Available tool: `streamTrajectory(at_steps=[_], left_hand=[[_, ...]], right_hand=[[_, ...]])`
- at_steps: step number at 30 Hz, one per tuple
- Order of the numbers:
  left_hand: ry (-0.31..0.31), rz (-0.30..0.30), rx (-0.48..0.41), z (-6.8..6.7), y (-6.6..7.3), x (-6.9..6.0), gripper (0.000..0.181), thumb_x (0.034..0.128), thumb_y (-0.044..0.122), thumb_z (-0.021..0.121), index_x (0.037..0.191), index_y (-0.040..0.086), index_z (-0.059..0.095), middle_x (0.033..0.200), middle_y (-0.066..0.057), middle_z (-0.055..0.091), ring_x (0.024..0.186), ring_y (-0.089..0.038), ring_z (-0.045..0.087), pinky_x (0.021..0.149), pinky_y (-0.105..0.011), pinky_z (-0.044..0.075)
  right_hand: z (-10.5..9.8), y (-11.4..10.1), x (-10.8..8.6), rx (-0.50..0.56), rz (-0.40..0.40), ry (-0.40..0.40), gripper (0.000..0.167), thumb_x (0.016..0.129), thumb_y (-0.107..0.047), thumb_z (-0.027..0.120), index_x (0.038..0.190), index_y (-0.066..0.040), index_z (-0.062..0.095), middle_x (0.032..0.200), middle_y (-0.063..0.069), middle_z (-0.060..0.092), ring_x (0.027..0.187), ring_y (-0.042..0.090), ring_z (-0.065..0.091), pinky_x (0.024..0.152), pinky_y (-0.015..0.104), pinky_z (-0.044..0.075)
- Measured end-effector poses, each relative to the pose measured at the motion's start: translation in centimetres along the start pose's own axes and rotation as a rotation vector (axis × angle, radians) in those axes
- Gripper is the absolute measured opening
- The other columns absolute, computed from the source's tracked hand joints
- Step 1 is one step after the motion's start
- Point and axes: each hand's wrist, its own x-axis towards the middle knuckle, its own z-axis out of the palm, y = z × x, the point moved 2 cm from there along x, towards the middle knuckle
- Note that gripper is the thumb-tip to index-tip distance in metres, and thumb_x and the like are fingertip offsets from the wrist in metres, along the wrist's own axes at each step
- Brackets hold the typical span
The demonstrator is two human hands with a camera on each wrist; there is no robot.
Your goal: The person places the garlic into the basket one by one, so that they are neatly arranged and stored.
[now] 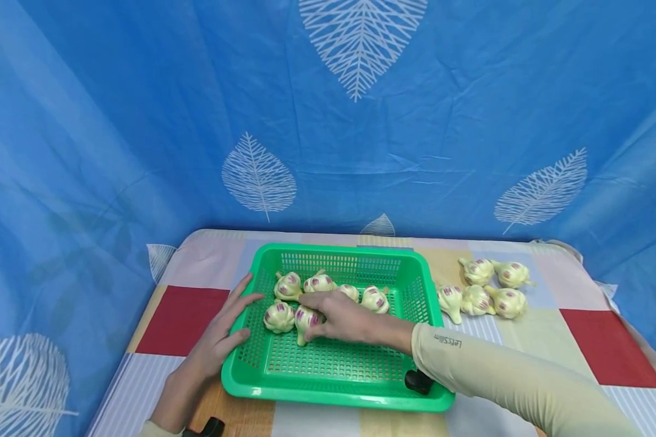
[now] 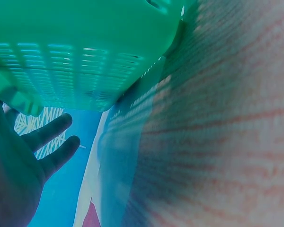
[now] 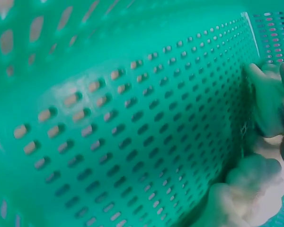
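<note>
Pinching, right hand (image 1: 339, 315): a garlic bulb (image 1: 302, 320) is held between thumb and fingers; part of the contact is hidden beneath the hand.
Bulb position: inside the green perforated basket (image 1: 339, 397), toward its left side, just beside a neighbouring bulb (image 1: 279, 317); the stem is pointed toward the near rim.
Back bulbs: four more, the leftmost (image 1: 288, 286) included, are seen farther back in the basket.
Left hand (image 1: 213, 346): fingers are spread at the basket's left rim; how firmly they are pressed cannot be told.
Bulb weight: judged light, well within a one-handed pinch.
Bulb stiffness: no denting is visible where the surface shows; judged firm, possibly a moulded imitation.
Bulb surface: pale with purple patches, glossy in places; a little slip is to be expected under dry fingertips.
Bulb fragility: judged low for the ribbed body; the narrow stem is rated the weaker part.
Bulb hold: best taken round the widest part, thumb opposed to fingers, with the stem left unloaded.
Basket hold: thin plastic, judged light and slightly flexible; best steadied by the rim.
Outside bulbs (image 1: 477, 301): five are laid on the patterned tablecloth (image 1: 180, 315), to the right of the basket.
</note>
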Motion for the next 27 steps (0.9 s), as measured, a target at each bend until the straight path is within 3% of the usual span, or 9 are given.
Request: streamTrajectory(at_steps=[3,8,14,18,20,23,27], left_hand=[[-0.001,-0.002,0.000,0.0,0.0,0.0,0.059,0.0884,0.013,0.053,0.147,0.008,0.048,0.168,-0.006,0.012,0.150,-0.022,0.016,0.096,-0.050,0.048],[-0.005,-0.004,-0.008,0.0,0.1,0.0,0.060,0.0870,0.011,0.053,0.146,0.006,0.048,0.168,-0.006,0.012,0.150,-0.023,0.016,0.096,-0.050,0.048],[-0.003,-0.010,-0.007,-0.1,0.0,0.1,0.060,0.0864,0.011,0.053,0.146,0.007,0.048,0.168,-0.006,0.013,0.149,-0.023,0.017,0.095,-0.047,0.050],[-0.002,-0.011,-0.001,-0.2,-0.1,0.0,0.060,0.0864,0.012,0.053,0.146,0.008,0.048,0.168,-0.006,0.013,0.149,-0.024,0.017,0.094,-0.046,0.050],[-0.002,-0.009,0.001,-0.3,-0.1,0.0,0.060,0.0865,0.012,0.053,0.146,0.007,0.048,0.168,-0.007,0.013,0.149,-0.024,0.017,0.093,-0.046,0.050],[-0.003,-0.008,-0.002,-0.4,-0.1,0.0,0.060,0.0865,0.011,0.053,0.146,0.007,0.048,0.168,-0.007,0.013,0.149,-0.023,0.017,0.093,-0.045,0.051],[-0.008,-0.006,-0.013,-0.4,0.0,0.2,0.061,0.0866,0.011,0.053,0.147,0.007,0.048,0.168,-0.007,0.013,0.149,-0.022,0.016,0.093,-0.044,0.051]], right_hand=[[-0.2,0.0,0.1,-0.080,-0.055,0.018,0.057,0.086,-0.028,0.080,0.134,-0.002,0.062,0.133,0.009,0.064,0.107,0.010,0.064,0.089,0.021,0.049],[-0.2,0.0,0.3,-0.086,-0.091,0.021,0.038,0.087,-0.025,0.080,0.119,-0.009,0.068,0.111,-0.001,0.069,0.074,0.000,0.054,0.065,0.014,0.044],[-0.6,0.0,0.5,-0.060,-0.080,0.020,0.049,0.085,-0.030,0.082,0.124,-0.005,0.067,0.106,-0.001,0.069,0.075,0.000,0.056,0.066,0.014,0.045],[-1.8,-0.4,0.4,-0.077,-0.071,-0.015,0.050,0.089,-0.035,0.077,0.128,-0.006,0.065,0.114,0.001,0.069,0.092,0.007,0.064,0.079,0.022,0.051],[-2.6,-0.6,0.2,-0.094,-0.072,-0.072,0.056,0.093,-0.040,0.071,0.136,-0.005,0.061,0.130,0.006,0.065,0.114,0.013,0.062,0.094,0.029,0.049],[-3.8,-1.0,-0.3,-0.103,-0.062,-0.185,0.070,0.098,-0.048,0.060,0.150,-0.002,0.046,0.151,0.012,0.048,0.141,0.023,0.042,0.113,0.039,0.035],[-5.1,-1.4,-1.3,-0.142,-0.034,-0.285,0.080,0.100,-0.058,0.048,0.158,-0.005,0.031,0.163,0.013,0.030,0.151,0.029,0.019,0.118,0.044,0.020]])
